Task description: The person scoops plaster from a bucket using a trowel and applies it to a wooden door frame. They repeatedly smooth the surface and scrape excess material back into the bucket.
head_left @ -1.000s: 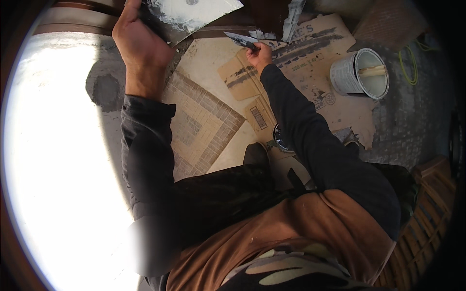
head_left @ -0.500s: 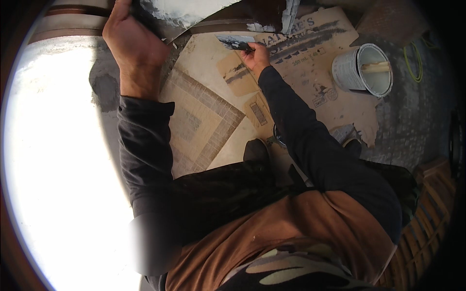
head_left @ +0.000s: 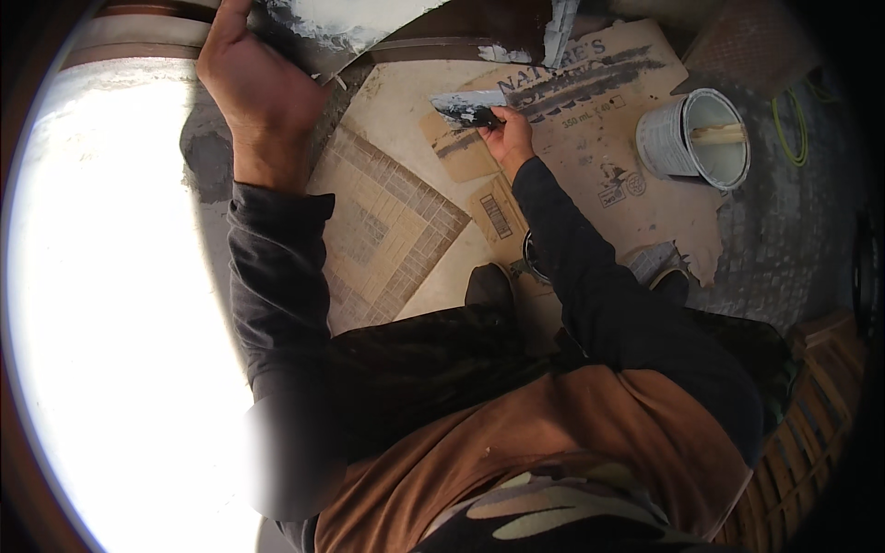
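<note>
At the far left, my left hand (head_left: pixel 267 97) is raised with its palm turned up, against a dark flat plate (head_left: pixel 355 32) smeared with white putty. It seems to grip the plate's edge; most of its fingers are hidden. My right hand (head_left: pixel 509 140) is closed round a putty knife (head_left: pixel 466 107), whose wide blade carries grey-white paste. The knife is in the air above cardboard, apart from the plate. Just beyond it stands a dark brown surface (head_left: pixel 461 32) with white putty patches along its edge.
Flattened cardboard (head_left: pixel 618 120) covers the floor ahead, beside a patterned tile (head_left: pixel 369 226). A putty bucket (head_left: pixel 664 143) with a wooden stick (head_left: pixel 719 135) stands at the right. Near my shoes is a small dark-rimmed container (head_left: pixel 532 258). Slatted wood (head_left: pixel 811 415) lies lower right.
My right hand has drawn the putty knife slightly nearer to me and to the right, away from the brown surface. My left hand has hardly moved.
</note>
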### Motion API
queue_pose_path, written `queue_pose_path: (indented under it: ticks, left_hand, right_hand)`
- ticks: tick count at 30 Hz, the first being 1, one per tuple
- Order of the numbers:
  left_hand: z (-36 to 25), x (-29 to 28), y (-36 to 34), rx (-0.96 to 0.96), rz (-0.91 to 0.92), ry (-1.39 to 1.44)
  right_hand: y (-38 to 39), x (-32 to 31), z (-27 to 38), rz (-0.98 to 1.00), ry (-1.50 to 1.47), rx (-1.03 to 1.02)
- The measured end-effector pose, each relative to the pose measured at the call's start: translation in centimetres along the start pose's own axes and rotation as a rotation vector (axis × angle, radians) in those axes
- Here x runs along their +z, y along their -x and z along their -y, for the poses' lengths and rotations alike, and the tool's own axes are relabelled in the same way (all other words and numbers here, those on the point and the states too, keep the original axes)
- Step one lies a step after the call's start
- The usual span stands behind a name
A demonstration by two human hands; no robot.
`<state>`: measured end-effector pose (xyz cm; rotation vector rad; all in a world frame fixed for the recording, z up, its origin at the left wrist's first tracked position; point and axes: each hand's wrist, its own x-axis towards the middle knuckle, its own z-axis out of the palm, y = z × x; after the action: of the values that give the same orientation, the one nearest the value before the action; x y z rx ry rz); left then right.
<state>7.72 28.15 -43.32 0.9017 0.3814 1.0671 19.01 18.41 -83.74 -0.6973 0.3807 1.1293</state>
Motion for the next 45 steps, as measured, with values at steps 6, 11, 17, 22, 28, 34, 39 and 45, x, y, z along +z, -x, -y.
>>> queue_pose_path:
  ticks: [6, 11, 17, 22, 28, 34, 39, 45]
  left_hand:
    - [0.1, 0.2, 0.6, -0.026, 0.029, -0.010]
    - [-1.2, -1.9, 0.4, -0.024, 0.050, -0.099]
    - [-1.5, -1.1, 0.7, -0.123, 0.185, 0.035]
    - [0.1, 1.6, 1.8, 0.148, -0.128, -0.169]
    - [-1.0, -0.7, 0.8, 0.051, -0.047, -0.113]
    - [0.4, -2.1, 1.1, -0.150, -0.052, 0.031]
    - [2.4, 0.9, 1.7, -0.106, -0.076, -0.058]
    - [1.5, 0.9, 2.5, -0.263, -0.001, -0.100]
  right_hand:
    - [-5.1, 4.1, 0.5, -0.080, -0.062, 0.073]
    - [-6.1, 5.8, 1.6, 0.031, -0.221, -0.052]
    - [-5.1, 5.4, -0.4, -0.108, -0.121, -0.081]
    - [-5.3, 6.1, 1.2, -0.095, -0.112, -0.127]
    - [3.4, 0.8, 7.0, -0.122, 0.083, -0.211]
    - [14.2, 3.7, 14.0, 0.177, -0.030, -0.389]
    - [21.8, 14.1, 17.8, 0.749, 0.719, -1.150]
    - [25.7, 18.8, 18.9, 0.775, 1.586, -1.566]
